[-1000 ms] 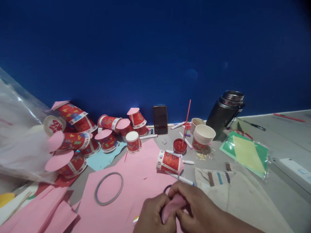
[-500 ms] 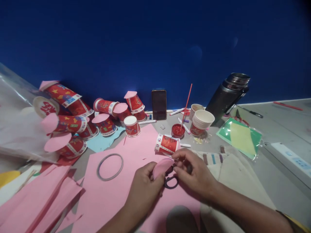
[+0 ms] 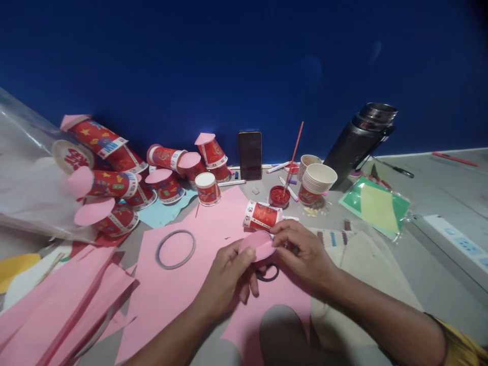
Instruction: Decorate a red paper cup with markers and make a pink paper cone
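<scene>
My left hand (image 3: 226, 272) is closed on a pink paper disc (image 3: 260, 246), its thumb lying on top. My right hand (image 3: 307, 254) pinches the right edge of the same disc. Below the disc a dark scissors handle (image 3: 269, 273) shows over a big pink sheet (image 3: 163, 295); the blades are hidden. Just beyond the hands a red paper cup (image 3: 263, 215) lies on its side. A grey ring (image 3: 175, 249) rests on the sheet to the left.
Several red cups with pink paper tops (image 3: 103, 217) stand or lean at the back left. A phone (image 3: 250, 156) is upright against the wall. Red paint (image 3: 279, 196), stacked cups (image 3: 317, 183) and a tilted thermos (image 3: 358, 142) stand at the right. A power strip (image 3: 457, 249) lies farther right.
The pink disc has turned flatter, showing more of its face. My left fingers have shifted beneath it, and my right fingers have moved onto its edge. The view has tilted slightly.
</scene>
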`<control>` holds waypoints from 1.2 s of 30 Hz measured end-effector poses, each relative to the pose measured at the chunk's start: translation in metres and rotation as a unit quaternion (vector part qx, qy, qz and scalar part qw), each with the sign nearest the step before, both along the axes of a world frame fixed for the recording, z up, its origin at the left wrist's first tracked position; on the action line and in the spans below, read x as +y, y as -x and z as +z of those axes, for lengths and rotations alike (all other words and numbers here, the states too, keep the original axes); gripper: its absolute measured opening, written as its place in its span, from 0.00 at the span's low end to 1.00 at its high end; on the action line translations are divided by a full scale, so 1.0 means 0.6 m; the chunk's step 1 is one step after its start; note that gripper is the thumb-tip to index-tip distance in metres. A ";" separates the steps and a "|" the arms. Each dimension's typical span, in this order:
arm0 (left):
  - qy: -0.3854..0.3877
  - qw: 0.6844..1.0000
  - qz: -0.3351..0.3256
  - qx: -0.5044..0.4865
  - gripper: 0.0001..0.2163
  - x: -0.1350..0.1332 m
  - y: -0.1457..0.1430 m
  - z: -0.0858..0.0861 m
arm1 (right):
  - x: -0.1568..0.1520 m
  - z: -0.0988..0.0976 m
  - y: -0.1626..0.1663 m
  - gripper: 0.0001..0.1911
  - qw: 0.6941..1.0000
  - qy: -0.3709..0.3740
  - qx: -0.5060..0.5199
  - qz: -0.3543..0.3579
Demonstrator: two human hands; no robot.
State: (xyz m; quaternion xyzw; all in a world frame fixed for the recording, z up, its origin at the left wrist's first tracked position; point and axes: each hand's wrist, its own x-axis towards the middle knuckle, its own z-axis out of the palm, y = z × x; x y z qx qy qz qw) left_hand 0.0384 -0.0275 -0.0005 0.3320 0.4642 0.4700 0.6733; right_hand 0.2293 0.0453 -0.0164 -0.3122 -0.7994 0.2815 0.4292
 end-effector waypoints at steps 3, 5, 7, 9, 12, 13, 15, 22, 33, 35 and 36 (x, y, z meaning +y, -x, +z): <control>0.045 0.999 0.028 -0.012 0.16 0.004 0.005 -0.004 | 0.004 0.002 -0.002 0.12 1.000 -0.026 0.001 -0.006; 0.063 0.997 0.052 -0.004 0.13 0.006 0.004 -0.003 | 0.004 0.002 -0.003 0.11 0.999 -0.045 -0.002 -0.008; 0.066 0.994 0.081 0.010 0.13 0.008 0.002 0.002 | 0.003 0.003 -0.004 0.07 0.999 -0.038 -0.018 -0.021; 0.058 0.991 0.115 0.033 0.13 0.010 0.000 0.014 | 0.000 0.005 -0.006 0.04 0.998 -0.008 -0.053 -0.032; 0.032 0.976 0.180 0.117 0.12 0.014 0.004 0.036 | -0.006 0.008 -0.007 0.04 0.988 0.032 -0.149 0.035; 0.014 0.967 0.200 0.156 0.12 0.015 0.007 0.042 | -0.007 0.008 -0.007 0.05 0.979 0.037 -0.187 0.075; -0.025 0.949 0.220 0.225 0.12 0.017 0.013 0.051 | -0.010 0.008 -0.005 0.10 0.956 0.043 -0.257 0.133; -0.074 0.929 0.228 0.283 0.13 0.018 0.025 0.054 | -0.015 0.013 0.007 0.09 0.912 0.088 -0.383 0.121; -0.116 0.886 0.348 0.284 0.13 0.031 0.068 0.065 | -0.022 0.034 0.002 0.08 0.927 0.307 -0.183 0.112; -0.106 0.893 0.348 0.267 0.13 0.032 0.067 0.063 | -0.021 0.036 0.002 0.08 0.900 0.409 -0.093 0.118; -0.099 0.897 0.346 0.258 0.13 0.032 0.066 0.062 | -0.020 0.036 0.003 0.11 0.884 0.448 -0.066 0.115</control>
